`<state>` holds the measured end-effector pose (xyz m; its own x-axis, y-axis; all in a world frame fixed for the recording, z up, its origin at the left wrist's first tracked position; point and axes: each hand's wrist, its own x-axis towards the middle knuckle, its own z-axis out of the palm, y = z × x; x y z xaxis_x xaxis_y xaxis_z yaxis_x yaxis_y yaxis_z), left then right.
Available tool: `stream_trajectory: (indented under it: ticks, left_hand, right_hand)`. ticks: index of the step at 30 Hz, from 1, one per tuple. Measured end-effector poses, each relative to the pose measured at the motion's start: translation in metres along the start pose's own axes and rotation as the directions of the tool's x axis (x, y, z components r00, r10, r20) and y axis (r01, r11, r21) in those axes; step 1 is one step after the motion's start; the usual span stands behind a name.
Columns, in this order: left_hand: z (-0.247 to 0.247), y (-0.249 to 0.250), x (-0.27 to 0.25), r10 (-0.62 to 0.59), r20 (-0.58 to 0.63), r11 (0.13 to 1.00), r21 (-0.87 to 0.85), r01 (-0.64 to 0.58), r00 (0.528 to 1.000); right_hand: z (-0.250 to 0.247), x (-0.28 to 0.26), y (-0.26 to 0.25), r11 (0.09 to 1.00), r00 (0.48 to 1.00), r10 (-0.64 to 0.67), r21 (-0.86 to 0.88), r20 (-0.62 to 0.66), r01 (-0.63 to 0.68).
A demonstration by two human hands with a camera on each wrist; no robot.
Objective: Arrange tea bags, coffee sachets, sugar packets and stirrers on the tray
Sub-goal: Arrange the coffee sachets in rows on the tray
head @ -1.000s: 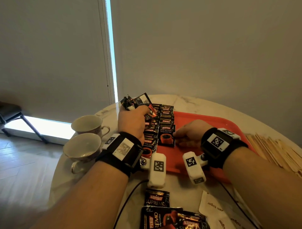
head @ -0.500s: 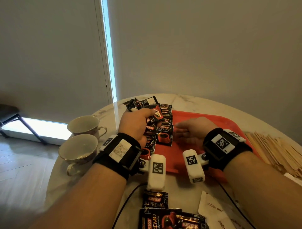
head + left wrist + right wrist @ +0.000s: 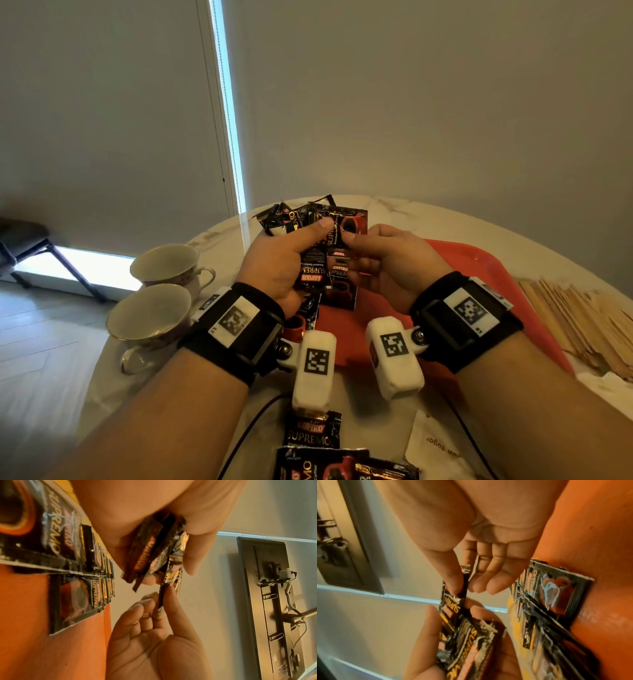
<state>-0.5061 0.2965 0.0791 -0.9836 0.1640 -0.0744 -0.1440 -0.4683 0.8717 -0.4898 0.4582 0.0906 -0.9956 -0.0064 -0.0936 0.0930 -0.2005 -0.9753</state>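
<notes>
Left hand (image 3: 274, 263): a fan of coffee sachets (image 3: 308, 219) is gripped.
Right hand (image 3: 394, 263): raised from the tray (image 3: 479, 263); fingers (image 3: 453, 584) pinch one sachet (image 3: 453, 601).
Meaning: another placement on the tray's left-edge row (image 3: 85, 591) is judged next.

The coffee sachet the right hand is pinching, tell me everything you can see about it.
The coffee sachet is a flat, glossy black foil-look packet printed with a red cup and gold Supremo lettering. It is held upright in the air above the red tray, at the front of a fanned bundle gripped by the left hand. The right hand pinches its edge between thumb and forefinger, seemingly drawing it out. It looks sealed.
</notes>
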Motion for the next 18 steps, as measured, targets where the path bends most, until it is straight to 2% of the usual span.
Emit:
stream_trajectory:
  ticks: [3, 6, 10, 16, 18]
  left_hand:
    - [0.0002, -0.0017, -0.0006, -0.009, 0.016, 1.0, 0.022, 0.009, 1.0]
    - [0.0005, -0.0024, 0.0006, -0.005, -0.042, 1.0, 0.022, 0.006, 0.999]
    - [-0.0038, -0.0009, 0.0046, 0.018, -0.111, 0.997, 0.076, -0.009, 0.994]
    - [-0.0018, 0.0052, 0.0013, -0.008, -0.081, 1.0, -0.006, 0.008, 0.997]
    - [-0.0004, 0.003, -0.0005, 0.008, -0.066, 1.0, 0.014, -0.007, 0.998]
  right_hand:
    - [0.0022, -0.0008, 0.0016, 1.0, 1.0, 0.022, 0.003, 0.008, -0.022]
    - [0.0044, -0.0047, 0.0002, 0.99, 0.995, 0.052, -0.138, 0.08, -0.04]
    - [0.0017, -0.0028, -0.0024, 0.965, 0.997, -0.032, -0.258, 0.073, 0.049]
    - [0.0013, -0.0014, -0.0024, 0.985, 0.998, -0.03, -0.169, 0.059, 0.04]
    - [0.0053, -0.0016, 0.0005, 0.99, 0.999, -0.027, -0.136, 0.031, 0.031]
